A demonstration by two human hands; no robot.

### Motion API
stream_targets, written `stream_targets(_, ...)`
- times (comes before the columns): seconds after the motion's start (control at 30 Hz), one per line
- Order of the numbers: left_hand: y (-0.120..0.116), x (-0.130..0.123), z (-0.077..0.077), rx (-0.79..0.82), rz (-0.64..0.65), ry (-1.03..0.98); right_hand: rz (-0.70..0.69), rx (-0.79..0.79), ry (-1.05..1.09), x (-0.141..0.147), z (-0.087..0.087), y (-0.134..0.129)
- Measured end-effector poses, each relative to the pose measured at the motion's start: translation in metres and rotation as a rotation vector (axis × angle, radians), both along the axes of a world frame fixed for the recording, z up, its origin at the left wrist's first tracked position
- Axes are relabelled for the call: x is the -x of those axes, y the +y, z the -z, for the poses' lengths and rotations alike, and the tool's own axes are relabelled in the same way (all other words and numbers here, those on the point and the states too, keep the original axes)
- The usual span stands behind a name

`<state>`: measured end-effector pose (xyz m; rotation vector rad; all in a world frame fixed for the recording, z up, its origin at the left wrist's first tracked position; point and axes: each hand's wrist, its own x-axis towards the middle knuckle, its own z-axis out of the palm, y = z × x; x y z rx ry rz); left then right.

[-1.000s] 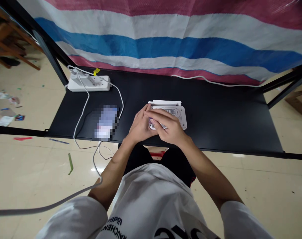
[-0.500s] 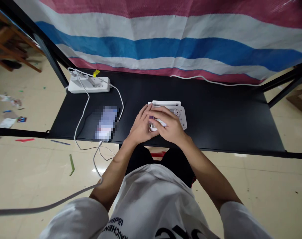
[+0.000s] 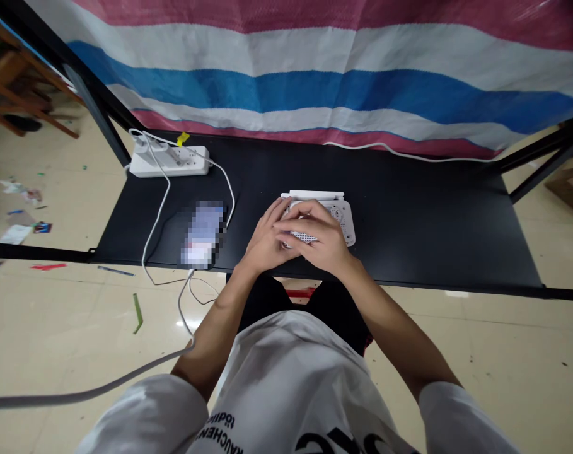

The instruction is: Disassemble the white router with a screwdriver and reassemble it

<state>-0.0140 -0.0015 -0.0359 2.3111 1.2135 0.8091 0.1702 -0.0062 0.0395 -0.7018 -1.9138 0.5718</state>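
Left hand point(image 3: 266, 239) and right hand point(image 3: 317, 236) were clamped over the white vented plastic housing point(image 3: 343, 217) on the black table point(image 3: 432, 221), fingertips hidden. Risk: a slip in that blind grip could skid it off the near edge.

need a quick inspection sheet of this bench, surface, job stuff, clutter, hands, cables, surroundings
surface: flat black tabletop
job's things: white perforated plastic casing, under both hands
clutter: white rectangular power strip with yellow tag; pixelated flat object
hands: bare left hand and bare right hand overlapping on casing
cables: white cords trailing over the table edge
surroundings: red, white and blue striped tarpaulin; beige tiled floor with scattered scraps
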Motion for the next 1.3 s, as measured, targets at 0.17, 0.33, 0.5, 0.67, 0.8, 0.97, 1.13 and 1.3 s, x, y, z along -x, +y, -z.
stream_targets(0.17,-0.0009,0.0011,-0.0034,-0.059,0.004,0.031,-0.044,0.014,-0.046,-0.0014,-0.0013,-0.0004)
stream_targets(0.33,0.0003,0.0027,-0.0037,-0.071,0.04,0.021,0.081,-0.024,-0.007,-0.0015,-0.0018,-0.0002)
stream_targets(0.5,0.0015,0.0027,-0.0011,-0.081,0.032,-0.012,-0.049,0.008,-0.057,-0.0006,-0.0013,-0.0005)
stream_targets(0.67,0.0015,0.0022,-0.0019,-0.087,0.036,-0.007,-0.004,-0.007,-0.009,0.0004,-0.0018,-0.0001)
stream_targets(0.8,0.0017,0.0022,-0.0029,-0.061,0.038,0.001,-0.053,-0.026,-0.03,-0.0007,-0.0022,-0.0002)
stream_targets(0.97,0.0015,0.002,-0.0029,-0.065,0.039,-0.007,0.061,-0.038,-0.023,-0.0012,-0.0009,-0.0014)
stream_targets(1.13,0.0008,0.0018,-0.0038,-0.087,0.032,-0.035,-0.068,-0.036,-0.04,-0.0029,-0.003,-0.0031)
stream_targets(1.3,0.0003,0.0019,-0.003,-0.099,0.038,-0.03,0.014,-0.085,-0.007,0.0001,-0.0037,-0.0015)
